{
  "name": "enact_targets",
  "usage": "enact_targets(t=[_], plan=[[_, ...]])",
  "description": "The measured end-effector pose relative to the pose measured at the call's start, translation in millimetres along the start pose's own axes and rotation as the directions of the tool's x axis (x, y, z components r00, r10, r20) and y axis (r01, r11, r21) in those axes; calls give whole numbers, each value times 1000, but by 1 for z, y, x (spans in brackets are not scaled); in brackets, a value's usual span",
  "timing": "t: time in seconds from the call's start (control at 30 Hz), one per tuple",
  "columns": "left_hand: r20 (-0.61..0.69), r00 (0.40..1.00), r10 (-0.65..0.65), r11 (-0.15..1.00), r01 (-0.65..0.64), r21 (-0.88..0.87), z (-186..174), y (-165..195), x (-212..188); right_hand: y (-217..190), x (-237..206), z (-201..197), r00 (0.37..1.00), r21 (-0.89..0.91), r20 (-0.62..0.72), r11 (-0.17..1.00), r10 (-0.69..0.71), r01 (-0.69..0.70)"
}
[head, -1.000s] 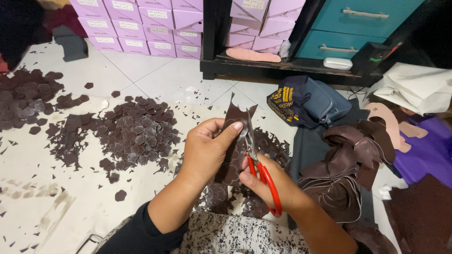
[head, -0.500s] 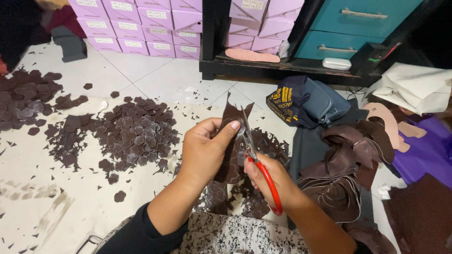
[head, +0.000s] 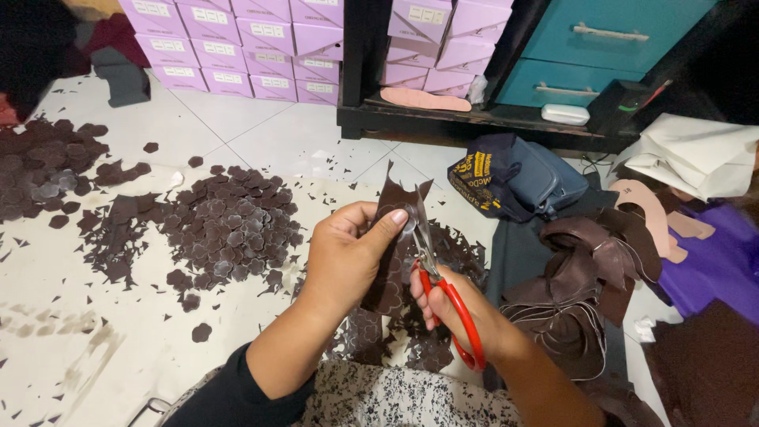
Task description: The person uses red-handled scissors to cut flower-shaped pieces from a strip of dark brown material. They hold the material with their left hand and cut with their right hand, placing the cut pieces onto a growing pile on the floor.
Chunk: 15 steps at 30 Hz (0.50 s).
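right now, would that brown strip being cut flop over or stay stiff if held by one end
Probably fairly stiff: the strip stands upright above the left hand without drooping. Likely light, since a thumb-and-finger pinch holds it while the scissors in the right hand cut. Still bendable: similar brown pieces nearby lie curled.

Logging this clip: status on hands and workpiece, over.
Left hand pinching dark brown leather strip upright. Right hand working red-handled scissors, blades at the strip's edge. Cut pieces heaped left; nothing obstructing.

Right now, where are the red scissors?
The scissors are in the right hand, centre of the head view, blades against the brown strip held by the left hand.
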<state>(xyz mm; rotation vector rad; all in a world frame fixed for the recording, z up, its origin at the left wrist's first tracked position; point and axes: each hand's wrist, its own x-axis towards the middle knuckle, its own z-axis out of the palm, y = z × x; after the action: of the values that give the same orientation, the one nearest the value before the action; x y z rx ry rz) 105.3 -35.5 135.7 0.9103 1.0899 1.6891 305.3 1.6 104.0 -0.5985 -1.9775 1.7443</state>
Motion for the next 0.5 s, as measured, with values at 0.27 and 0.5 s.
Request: enact_targets(t=[0.27,0.5], plan=[[-27,999,-31,999,31,-16,0,1,0,5,2,0,997,-54,-65,998,33,-37],[-17,999,-46,997,44,-66,1,2,1,4,2,5,988,25,-125,995,96,-93]])
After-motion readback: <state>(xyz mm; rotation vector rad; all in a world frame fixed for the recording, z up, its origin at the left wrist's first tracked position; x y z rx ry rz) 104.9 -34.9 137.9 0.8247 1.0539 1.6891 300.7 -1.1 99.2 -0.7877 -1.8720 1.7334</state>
